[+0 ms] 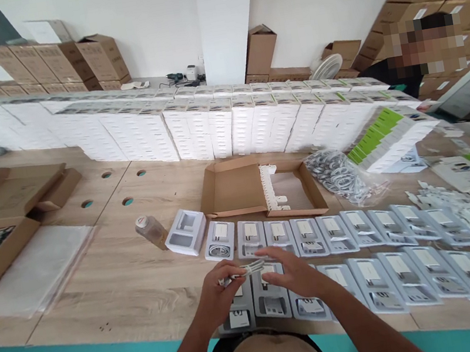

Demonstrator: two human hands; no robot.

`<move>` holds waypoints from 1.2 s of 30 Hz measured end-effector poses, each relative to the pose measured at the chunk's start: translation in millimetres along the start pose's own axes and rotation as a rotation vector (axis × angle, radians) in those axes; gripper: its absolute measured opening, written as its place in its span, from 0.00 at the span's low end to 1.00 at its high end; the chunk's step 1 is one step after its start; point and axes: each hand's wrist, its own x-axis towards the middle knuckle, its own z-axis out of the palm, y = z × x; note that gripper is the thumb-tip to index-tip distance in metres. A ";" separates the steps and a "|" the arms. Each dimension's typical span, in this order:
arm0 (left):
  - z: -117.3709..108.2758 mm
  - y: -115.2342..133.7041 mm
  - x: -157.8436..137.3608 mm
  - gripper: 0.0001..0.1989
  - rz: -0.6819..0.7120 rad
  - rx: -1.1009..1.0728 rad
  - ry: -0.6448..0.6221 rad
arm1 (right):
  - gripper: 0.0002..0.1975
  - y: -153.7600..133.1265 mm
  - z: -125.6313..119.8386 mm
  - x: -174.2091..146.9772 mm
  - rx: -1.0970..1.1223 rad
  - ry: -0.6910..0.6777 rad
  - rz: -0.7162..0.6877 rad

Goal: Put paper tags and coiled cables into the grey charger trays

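Note:
My left hand [219, 295] is closed on a coiled white cable [255, 267], pinched at its left end above the front row of trays. Close to the coil's right end, my right hand [294, 274] is open, thumb and fingers apart. Below are white plastic trays [273, 313] in two rows, holding pale rectangular pieces and folded papers. In the back row's leftmost tray [219, 239] a coiled cable [219, 251] lies in the lower compartment. The trays under my hands are partly hidden.
Left of the rows stand a tray stack [198, 242] and a bottle [151, 231]. Behind are an opened cardboard box [232, 191], a bag of coiled cables [338, 176] and a wall of white boxes [196, 128]. White parts [455, 212] lie heaped right; a person [402, 78] is beyond.

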 end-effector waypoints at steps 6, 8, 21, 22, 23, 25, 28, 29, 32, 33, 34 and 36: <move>-2.9 8.9 -3.3 0.12 -0.018 -0.059 -0.013 | 0.14 -4.5 6.4 0.8 0.211 -0.030 0.083; -1.6 7.4 -1.6 0.19 -0.198 -0.195 -0.006 | 0.13 -5.6 9.0 1.4 0.166 0.014 0.030; 4.1 -14.4 6.5 0.08 -0.332 0.217 0.113 | 0.10 -7.7 17.3 11.8 -0.651 0.070 -0.060; 5.4 -14.8 6.1 0.08 -0.316 0.270 0.112 | 0.09 -9.2 18.7 13.5 -0.672 0.078 -0.027; 6.8 -15.3 5.9 0.08 -0.309 0.316 0.112 | 0.08 -10.1 20.5 15.2 -0.639 0.085 0.025; 9.5 -17.2 5.9 0.09 -0.309 0.377 0.117 | 0.07 -9.1 25.5 18.9 -0.442 0.108 0.146; 13.6 -21.7 5.9 0.11 -0.331 0.377 0.126 | 0.09 -0.9 37.9 25.3 0.028 0.157 0.236; 14.9 -23.5 5.8 0.11 -0.340 0.356 0.126 | 0.10 2.8 43.2 27.4 0.179 0.184 0.248; 18.1 -28.9 5.2 0.12 -0.363 0.243 0.135 | 0.11 11.7 60.7 30.9 0.538 0.247 0.294; 18.7 -30.8 5.1 0.12 -0.370 0.185 0.140 | 0.12 13.4 66.1 30.6 0.622 0.263 0.319; 18.9 -32.7 5.0 0.12 -0.374 0.119 0.140 | 0.14 14.6 71.1 29.7 0.697 0.274 0.352; 18.6 -36.5 5.0 0.13 -0.370 -0.018 0.123 | 0.16 15.9 79.0 26.2 0.821 0.291 0.420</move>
